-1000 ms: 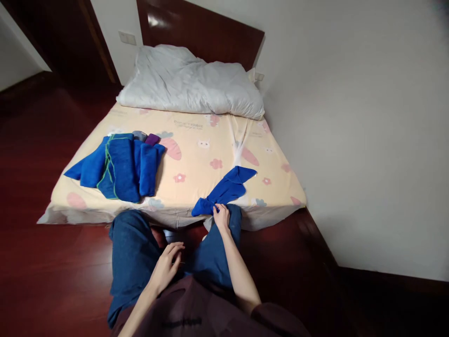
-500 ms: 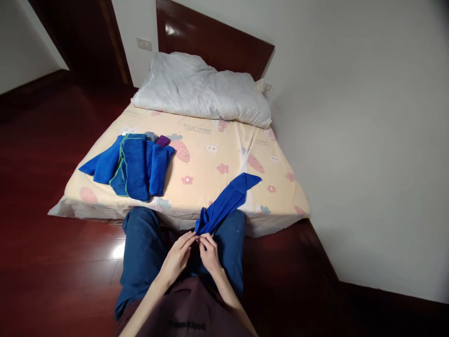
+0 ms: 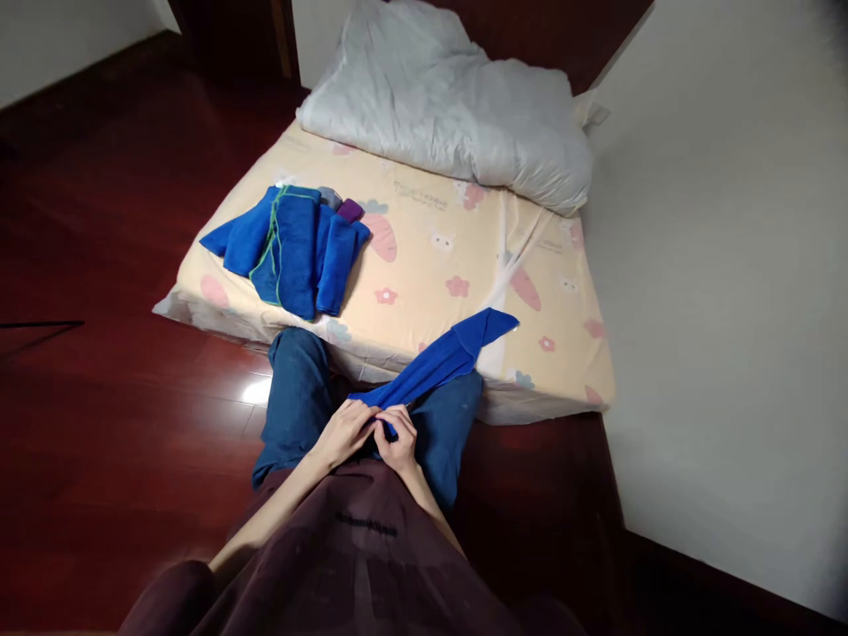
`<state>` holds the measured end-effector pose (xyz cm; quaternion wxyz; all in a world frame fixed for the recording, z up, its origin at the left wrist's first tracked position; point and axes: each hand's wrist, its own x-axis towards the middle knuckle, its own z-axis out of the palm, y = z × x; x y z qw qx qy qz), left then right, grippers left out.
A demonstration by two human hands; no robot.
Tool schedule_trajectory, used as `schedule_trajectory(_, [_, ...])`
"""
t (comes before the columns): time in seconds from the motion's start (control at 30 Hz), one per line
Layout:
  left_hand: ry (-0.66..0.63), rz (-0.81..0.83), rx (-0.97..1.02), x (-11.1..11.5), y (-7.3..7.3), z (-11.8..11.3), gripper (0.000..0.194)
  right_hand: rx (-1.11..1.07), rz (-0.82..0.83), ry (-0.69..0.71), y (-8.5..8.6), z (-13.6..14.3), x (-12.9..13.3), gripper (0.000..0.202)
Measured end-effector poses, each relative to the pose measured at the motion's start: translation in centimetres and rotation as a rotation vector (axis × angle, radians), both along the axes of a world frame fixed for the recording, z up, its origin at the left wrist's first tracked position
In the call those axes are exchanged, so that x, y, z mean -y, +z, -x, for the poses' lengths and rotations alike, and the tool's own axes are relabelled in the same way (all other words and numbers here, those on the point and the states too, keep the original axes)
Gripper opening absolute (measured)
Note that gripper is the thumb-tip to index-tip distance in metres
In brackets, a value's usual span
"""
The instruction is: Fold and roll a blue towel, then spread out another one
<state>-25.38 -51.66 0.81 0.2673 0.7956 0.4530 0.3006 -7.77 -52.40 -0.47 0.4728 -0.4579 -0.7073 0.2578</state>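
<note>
A long, narrow folded blue cloth (image 3: 437,358) stretches from my lap onto the front edge of the bed, its far end pointed. Fingers of my left hand (image 3: 350,428) are closed on the near end of this cloth. Close against it, my right hand (image 3: 398,437) pinches the same end, with a bit of blue showing between thumb and fingers. Both hands meet over my lap, between my knees. The exact fold under the fingertips is hidden.
On the bed's left lies a pile of blue cloths (image 3: 295,252), one with green edging, beside a small purple cloth (image 3: 350,209) and a grey item (image 3: 329,198). A pale quilt (image 3: 450,110) is bunched at the headboard. The patterned sheet (image 3: 424,265) covers the mattress.
My view has tilted down and shifted left. Both hands have drawn nearer my body, pulling the cloth's near end toward my lap. My fingers are now closed more tightly on it.
</note>
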Motion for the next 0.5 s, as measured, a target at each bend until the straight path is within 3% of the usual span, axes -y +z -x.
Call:
schedule_trajectory(0.17, [0.166,-0.028,0.137,0.8,0.7,0.6,0.027,-0.018,0.038,0.040,-0.2,-0.1,0.2,0.031])
schedule_trajectory(0.33, [0.394,-0.172,0.272,1.6,1.6,1.2,0.025,0.073,0.087,-0.040,-0.8,-0.6,-0.2,0.025])
schedule_trajectory(0.5, [0.509,-0.298,0.334,2.5,3.3,1.1,0.025,0.169,0.153,-0.062,-2.2,-0.9,-0.5,0.021])
